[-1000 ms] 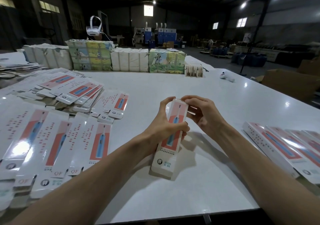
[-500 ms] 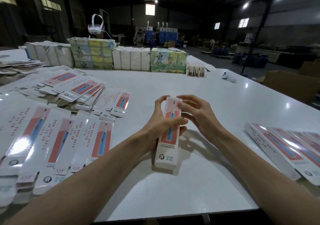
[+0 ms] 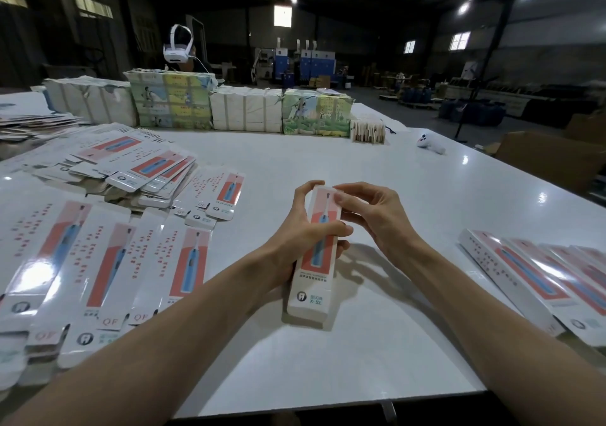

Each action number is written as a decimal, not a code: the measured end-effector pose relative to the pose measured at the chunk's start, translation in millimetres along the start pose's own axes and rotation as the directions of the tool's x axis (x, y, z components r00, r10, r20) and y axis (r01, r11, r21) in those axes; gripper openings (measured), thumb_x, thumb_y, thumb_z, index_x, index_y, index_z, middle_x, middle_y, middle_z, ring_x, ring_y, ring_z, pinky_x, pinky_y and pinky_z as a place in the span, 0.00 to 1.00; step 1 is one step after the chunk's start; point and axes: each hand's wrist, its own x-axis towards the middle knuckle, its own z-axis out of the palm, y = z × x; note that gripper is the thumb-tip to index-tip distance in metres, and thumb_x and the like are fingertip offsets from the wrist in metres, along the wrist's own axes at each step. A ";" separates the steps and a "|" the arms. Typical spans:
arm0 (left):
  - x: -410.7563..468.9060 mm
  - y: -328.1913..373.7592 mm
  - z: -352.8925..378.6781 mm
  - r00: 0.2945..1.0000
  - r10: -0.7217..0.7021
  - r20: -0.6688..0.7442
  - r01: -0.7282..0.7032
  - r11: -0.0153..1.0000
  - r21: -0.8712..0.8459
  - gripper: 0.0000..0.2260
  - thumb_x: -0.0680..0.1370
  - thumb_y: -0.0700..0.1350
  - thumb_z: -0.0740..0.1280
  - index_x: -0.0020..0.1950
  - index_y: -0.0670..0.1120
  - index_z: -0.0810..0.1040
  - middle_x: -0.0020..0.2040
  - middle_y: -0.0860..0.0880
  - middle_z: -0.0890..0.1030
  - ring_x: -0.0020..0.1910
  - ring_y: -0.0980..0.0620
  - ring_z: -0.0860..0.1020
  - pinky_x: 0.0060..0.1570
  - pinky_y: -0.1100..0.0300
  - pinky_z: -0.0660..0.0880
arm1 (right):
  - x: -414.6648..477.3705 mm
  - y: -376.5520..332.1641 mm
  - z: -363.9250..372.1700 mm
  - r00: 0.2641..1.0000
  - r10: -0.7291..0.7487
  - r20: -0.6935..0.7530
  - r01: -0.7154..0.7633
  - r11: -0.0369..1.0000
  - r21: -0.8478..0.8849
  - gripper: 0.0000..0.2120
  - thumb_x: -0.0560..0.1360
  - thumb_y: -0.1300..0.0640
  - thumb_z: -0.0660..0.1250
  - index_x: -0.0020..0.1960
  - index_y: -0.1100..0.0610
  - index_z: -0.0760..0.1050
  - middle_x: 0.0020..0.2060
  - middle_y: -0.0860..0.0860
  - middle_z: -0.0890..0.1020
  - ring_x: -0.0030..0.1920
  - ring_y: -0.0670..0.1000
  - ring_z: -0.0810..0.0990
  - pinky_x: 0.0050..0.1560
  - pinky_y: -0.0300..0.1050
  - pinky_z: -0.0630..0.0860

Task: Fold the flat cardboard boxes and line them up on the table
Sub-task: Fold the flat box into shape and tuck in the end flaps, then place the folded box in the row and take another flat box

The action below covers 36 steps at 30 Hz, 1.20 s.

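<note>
There is one view only, from the camera on my head, wide-angled and looking forward and down. It sits close over my forearms, which run in from the bottom edge, and over the near edge of the white worktop (image 3: 426,196). It faces across the worktop towards its far side, with a dim hall filling the top of the picture.

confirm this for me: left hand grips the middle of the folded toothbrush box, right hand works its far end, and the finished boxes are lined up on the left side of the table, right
Not quite. The head view shows the finished boxes lined up on the right side of the table; the left side holds flat unfolded boxes. The rest stands: the left hand grips the middle of the folded toothbrush box, and the right hand works its far end.
</note>
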 end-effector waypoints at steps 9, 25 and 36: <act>8.4 -4.9 3.2 0.993 -0.050 -0.107 0.028 0.979 -0.201 0.35 0.78 0.44 0.76 0.75 0.62 0.59 0.58 0.40 0.81 0.43 0.45 0.87 0.39 0.57 0.83 | -1.6 10.5 13.6 0.998 -0.056 -0.037 0.043 0.960 -0.275 0.14 0.83 0.49 0.69 0.66 0.52 0.75 0.60 0.49 0.81 0.57 0.50 0.86 0.49 0.41 0.83; -1.0 8.8 -0.5 0.998 -0.044 -0.039 0.005 0.722 -0.692 0.31 0.84 0.61 0.62 0.79 0.41 0.66 0.70 0.34 0.76 0.67 0.37 0.79 0.68 0.37 0.76 | -19.1 8.0 38.1 0.976 -0.179 0.121 0.213 0.696 -0.686 0.12 0.85 0.46 0.64 0.61 0.53 0.72 0.59 0.46 0.69 0.63 0.47 0.75 0.64 0.49 0.76; -1.8 3.9 17.2 0.995 -0.078 0.068 0.094 0.956 -0.278 0.23 0.85 0.62 0.60 0.75 0.50 0.68 0.62 0.43 0.83 0.61 0.45 0.84 0.66 0.49 0.79 | -68.3 -30.1 -1.6 0.990 -0.132 0.057 0.109 0.431 -0.896 0.20 0.79 0.49 0.74 0.67 0.53 0.74 0.65 0.48 0.74 0.56 0.49 0.80 0.55 0.41 0.81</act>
